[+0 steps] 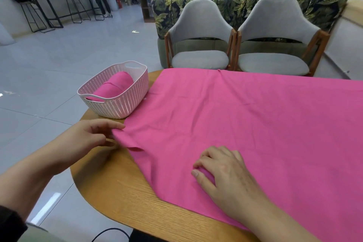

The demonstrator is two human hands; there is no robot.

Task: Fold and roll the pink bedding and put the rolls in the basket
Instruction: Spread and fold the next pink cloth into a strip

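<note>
- Bedding lies spread flat over the wooden surface, covering most of it and running off the right edge of view; its left corner sits just beside the basket.
- Progress, as I judge it: one pink roll already lies in the basket, so part of the job is done; this sheet is not yet folded or rolled, so folding, rolling and placing it remain.
- Left hand: fingers pinch the sheet's left corner, which is lifted slightly off the surface.
- Right hand: fingers curled, gathering a small tuck of cloth near the near edge; the palm rests on the sheet.
- Look: bright pink, thin and matte, with faint creases and a few soft wrinkles near the held corner; it seems limp and easy to fold.
</note>
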